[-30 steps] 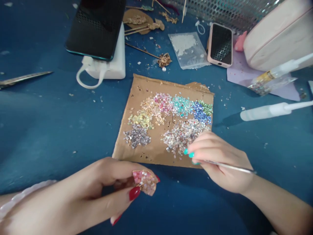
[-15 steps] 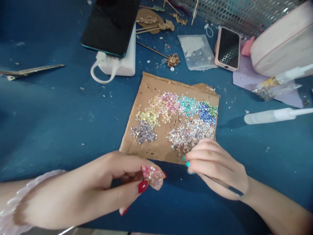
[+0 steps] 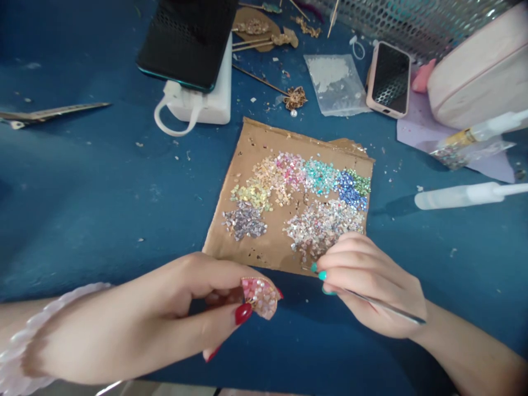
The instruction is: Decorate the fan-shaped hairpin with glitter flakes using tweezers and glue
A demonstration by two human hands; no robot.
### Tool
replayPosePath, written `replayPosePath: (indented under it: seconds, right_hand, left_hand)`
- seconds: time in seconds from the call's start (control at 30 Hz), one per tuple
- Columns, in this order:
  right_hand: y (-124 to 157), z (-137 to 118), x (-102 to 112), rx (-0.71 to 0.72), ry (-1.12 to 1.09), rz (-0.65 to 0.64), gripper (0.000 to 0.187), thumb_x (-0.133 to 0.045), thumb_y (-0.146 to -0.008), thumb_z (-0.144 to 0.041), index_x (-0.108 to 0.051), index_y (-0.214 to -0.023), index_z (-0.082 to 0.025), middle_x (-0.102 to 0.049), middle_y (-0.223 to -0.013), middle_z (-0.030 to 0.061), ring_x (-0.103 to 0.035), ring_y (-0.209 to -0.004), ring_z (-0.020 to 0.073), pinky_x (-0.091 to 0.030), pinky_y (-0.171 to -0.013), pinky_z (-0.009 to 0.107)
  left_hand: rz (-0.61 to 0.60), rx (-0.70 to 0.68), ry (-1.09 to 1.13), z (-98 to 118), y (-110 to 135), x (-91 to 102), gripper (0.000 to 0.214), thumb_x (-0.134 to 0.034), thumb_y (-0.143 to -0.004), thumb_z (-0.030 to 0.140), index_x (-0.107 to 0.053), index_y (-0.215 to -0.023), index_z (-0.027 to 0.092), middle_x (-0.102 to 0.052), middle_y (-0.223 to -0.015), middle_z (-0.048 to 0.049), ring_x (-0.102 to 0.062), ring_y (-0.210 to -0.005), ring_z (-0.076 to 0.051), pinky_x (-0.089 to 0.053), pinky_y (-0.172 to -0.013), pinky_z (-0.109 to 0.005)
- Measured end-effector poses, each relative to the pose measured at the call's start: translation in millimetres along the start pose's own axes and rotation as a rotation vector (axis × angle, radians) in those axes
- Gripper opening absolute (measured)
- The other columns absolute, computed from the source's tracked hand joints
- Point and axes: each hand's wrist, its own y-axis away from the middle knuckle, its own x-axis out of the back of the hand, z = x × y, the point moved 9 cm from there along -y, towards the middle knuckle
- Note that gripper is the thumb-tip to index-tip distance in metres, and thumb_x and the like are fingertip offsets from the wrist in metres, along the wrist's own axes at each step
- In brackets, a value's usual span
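My left hand (image 3: 165, 319) pinches a small fan-shaped ornament (image 3: 260, 297) between thumb and fingers. Pink and pale chips and a few pearl-like beads cover its face, and its edge is gold. To the right, my right hand (image 3: 371, 286) is closed around a slim metal tool (image 3: 383, 308), which slants across the palm. Its fine tip, by the board's front edge, is too small to make out. Beyond both hands lies a brown cardboard sheet (image 3: 231, 242). On it are a pile of silvery chips (image 3: 317, 225), a grey pile (image 3: 245, 220) and several coloured ones.
A dark phone (image 3: 185, 44) rests on a white block (image 3: 223, 99) at the back left. Gold hairpins (image 3: 295, 98), a plastic bag (image 3: 340, 93) and a pink-cased phone (image 3: 389, 80) lie farther back. At right are a white glue bottle (image 3: 457, 196) and a pale case (image 3: 478, 66).
My right hand has shifted slightly right and the tool has turned, so more of its shaft shows. The left hand keeps its hold on the ornament. The whole view has shifted a little.
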Motion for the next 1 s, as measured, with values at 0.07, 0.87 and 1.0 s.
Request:
replayPosePath:
  seconds: [0.07, 0.87, 1.0]
  right_hand:
    - [-0.6, -1.2, -0.1, 0.008, -0.002, -0.009, 0.020, -0.056, -0.079, -0.006, -0.057, -0.097, -0.014, -0.066, -0.084, 0.0072, -0.061, -0.077, 0.0151, -0.050, -0.074, 0.035]
    - [4.6, -2.3, 0.0, 0.034, 0.014, -0.046, 0.025, -0.058, -0.075, 0.000, -0.058, -0.099, -0.010, -0.065, -0.091, 0.0095, -0.061, -0.087, 0.0170, -0.051, -0.079, 0.038]
    - [-0.2, -0.7, 6.7, 0.012, 0.021, 0.007, 0.024, -0.056, -0.076, 0.000, -0.058, -0.096, -0.013, -0.066, -0.085, 0.0087, -0.062, -0.080, 0.0159, -0.052, -0.074, 0.037]
  left_hand:
    - [0.016, 0.001, 0.001, 0.5, 0.3, 1.3, 0.035, -0.057, -0.080, 0.024, -0.059, -0.107, 0.045, -0.068, -0.077, 0.0112, -0.056, -0.044, -0.007, -0.048, -0.039, -0.012]
    - [-0.117, 0.034, 0.037, 2.7, -2.2, -2.5, 0.027, -0.051, -0.082, 0.033, -0.059, -0.105, 0.045, -0.067, -0.077, 0.0110, -0.057, -0.047, -0.008, -0.050, -0.043, -0.013]
    - [-0.147, 0.071, 0.040, 7.4, -5.3, -3.9, 0.019, -0.048, -0.085, 0.028, -0.061, -0.098, 0.034, -0.065, -0.079, 0.0061, -0.055, -0.050, -0.007, -0.050, -0.047, -0.012]
